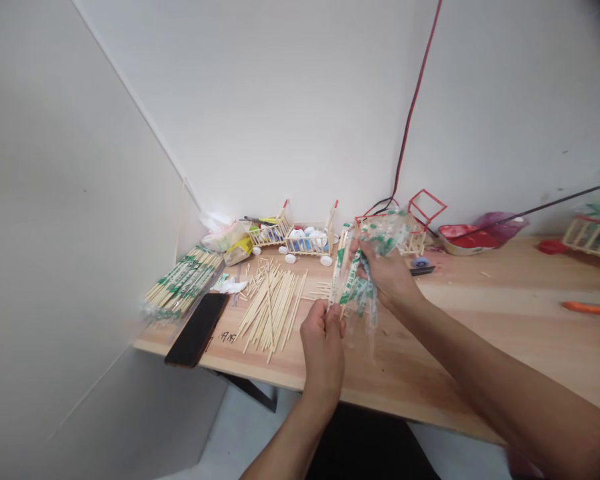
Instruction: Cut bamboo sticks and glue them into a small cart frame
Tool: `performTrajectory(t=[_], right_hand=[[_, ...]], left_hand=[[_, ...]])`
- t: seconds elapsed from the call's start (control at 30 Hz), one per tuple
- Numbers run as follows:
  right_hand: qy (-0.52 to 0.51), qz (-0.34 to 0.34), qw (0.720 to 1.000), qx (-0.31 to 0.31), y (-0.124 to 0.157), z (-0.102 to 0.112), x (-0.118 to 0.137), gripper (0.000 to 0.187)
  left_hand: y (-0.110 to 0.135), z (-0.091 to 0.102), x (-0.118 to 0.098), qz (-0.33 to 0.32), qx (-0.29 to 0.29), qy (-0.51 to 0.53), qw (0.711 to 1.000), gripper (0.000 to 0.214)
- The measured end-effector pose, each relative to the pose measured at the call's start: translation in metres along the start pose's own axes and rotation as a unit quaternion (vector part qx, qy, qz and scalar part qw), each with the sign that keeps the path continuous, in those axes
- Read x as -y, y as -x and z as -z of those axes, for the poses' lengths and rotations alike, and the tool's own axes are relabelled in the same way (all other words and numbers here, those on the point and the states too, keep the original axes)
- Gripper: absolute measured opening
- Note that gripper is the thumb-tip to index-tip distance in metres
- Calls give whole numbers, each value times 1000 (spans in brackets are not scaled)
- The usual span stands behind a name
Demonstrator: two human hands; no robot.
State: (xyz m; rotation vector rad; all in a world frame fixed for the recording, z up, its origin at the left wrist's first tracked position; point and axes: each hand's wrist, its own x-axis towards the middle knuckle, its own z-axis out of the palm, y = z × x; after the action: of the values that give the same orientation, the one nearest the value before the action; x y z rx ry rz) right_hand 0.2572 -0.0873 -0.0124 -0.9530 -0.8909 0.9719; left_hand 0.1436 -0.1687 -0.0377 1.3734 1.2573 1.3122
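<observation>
My left hand [323, 347] is closed in a pinch on the lower end of a wrapped pair of chopsticks [341, 265], which rises up and away from it. My right hand [387, 273] is closed round a crumpled bunch of clear wrappers with green print [380, 237]; more of the wrappers hang below its fingers. Both hands are above the wooden table [480, 320], near its middle. A loose pile of bare wooden chopsticks [273, 303] lies just left of my left hand.
A bundle of wrapped chopsticks [183, 283] and a black phone [197, 329] lie at the table's left edge. Small stick-built carts [310, 239] with white caps, a red wire frame [425, 207], a red bowl [465, 239] and orange-handled tools [587, 308] stand further back and right.
</observation>
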Motion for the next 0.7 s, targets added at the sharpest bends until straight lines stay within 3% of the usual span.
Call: performTrajectory(t=[0.2,0.27,0.37,0.47,0.6,0.7], right_hand=[[25,-51,996,67,12,-8,-8,40],[27,-72,990,116,9,-6,-3,40],[79,-115,965,222,9,-1,5,36],[138,-138,927,319,15,0,10,29],[167,-148,900,374,22,-3,13,27],[173,-137,883,415,25,-5,19,31]], left_hand=[[-24,9,0,-12,35,34,999,34],[-37,21,-1,-29,11,40,999,30],[-57,37,-10,-5,-23,148,989,29],[-69,46,-22,54,40,188,980,35],[-71,45,-29,83,69,188,976,45],[-74,48,-31,80,49,213,973,43]])
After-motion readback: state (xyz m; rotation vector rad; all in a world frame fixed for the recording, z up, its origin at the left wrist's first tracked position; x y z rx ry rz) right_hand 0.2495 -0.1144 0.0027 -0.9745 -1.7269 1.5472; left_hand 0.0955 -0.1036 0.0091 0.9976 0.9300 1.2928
